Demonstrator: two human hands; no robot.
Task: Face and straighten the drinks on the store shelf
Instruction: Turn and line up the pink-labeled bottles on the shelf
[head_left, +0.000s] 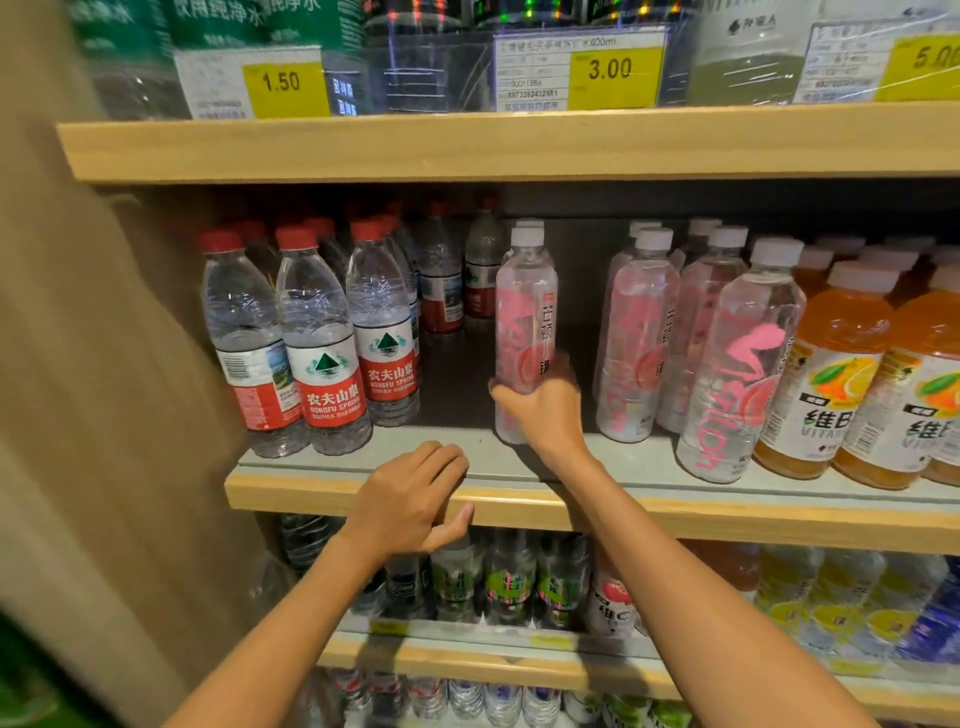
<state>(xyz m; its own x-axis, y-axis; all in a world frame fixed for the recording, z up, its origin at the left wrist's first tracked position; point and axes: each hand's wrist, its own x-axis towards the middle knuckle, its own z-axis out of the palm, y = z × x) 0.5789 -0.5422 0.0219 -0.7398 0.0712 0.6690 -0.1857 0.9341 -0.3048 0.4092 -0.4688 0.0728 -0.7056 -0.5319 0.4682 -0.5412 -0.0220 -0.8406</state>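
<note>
Pink print and a white cap mark the clear pink-printed bottle (524, 322) that stands upright in the centre of the frame, on the grey surface of the middle shelf (727, 514), a little behind its wooden front edge. The right hand (540, 410) grips this bottle low on its body: the fingers are curled around it and lie close together, and the thumb comes around on the left side. The bottle has free space on both sides and touches no other drink. The left hand (410, 499) is at the lower centre, over the front edge of the same shelf, with the fingers bent and pressed together and the thumb pointing to the right; it holds nothing. Whether the fingertips touch the shelf I cannot tell. At the centre left, water bottles (322, 332) with red caps and red labels stand in rows. Right of centre stand more pink bottles (639, 338) of the same kind, some turned in different directions, and at the right edge are orange drinks (831, 374). In the upper part, yellow price tags (610, 70) show 1.50 and 3.00.
</note>
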